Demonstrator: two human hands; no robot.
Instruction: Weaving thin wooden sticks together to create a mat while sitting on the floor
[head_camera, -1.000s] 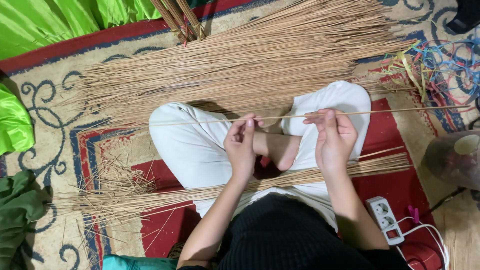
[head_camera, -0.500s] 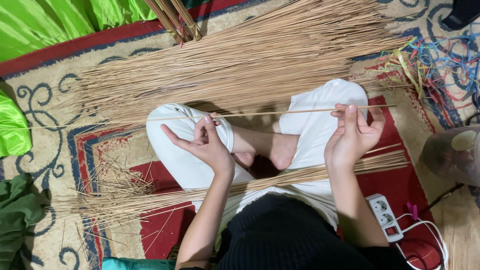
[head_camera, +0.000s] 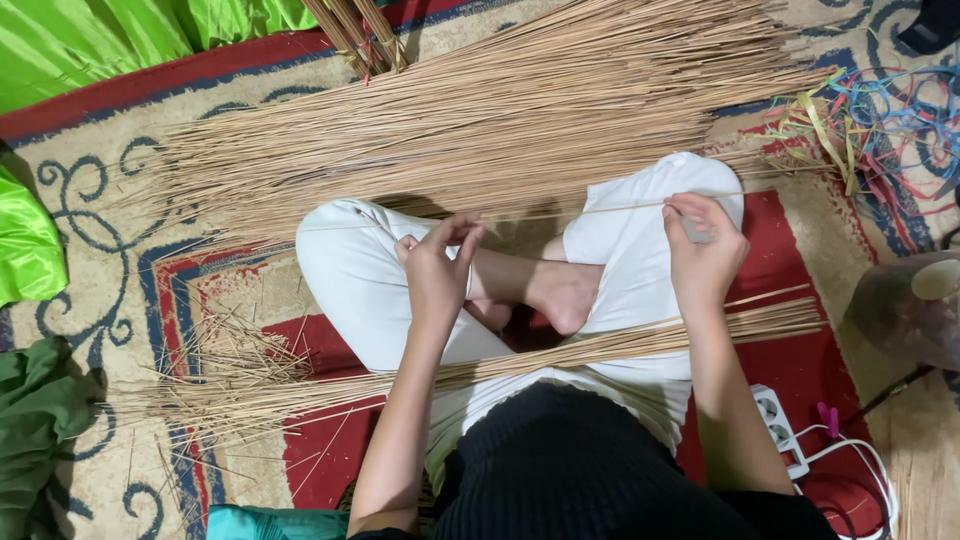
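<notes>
I sit cross-legged in white trousers on a patterned rug. One thin tan stick stretches level above my knees. My right hand pinches its right end, and my left hand closes on it near the middle, its left part running on past the hand. A flat bundle of the same sticks lies across my lap. A much larger heap of sticks is spread on the rug beyond my knees.
Bright green cloth lies at the top left, dark green cloth at the lower left. Coloured plastic strips tangle at the top right. A white power strip with cable sits by my right hip. Broken stick scraps litter the rug.
My left hand slid left along the stick, then came back toward the middle. My right hand moved right with the stick's end and now holds it lower over my right knee.
</notes>
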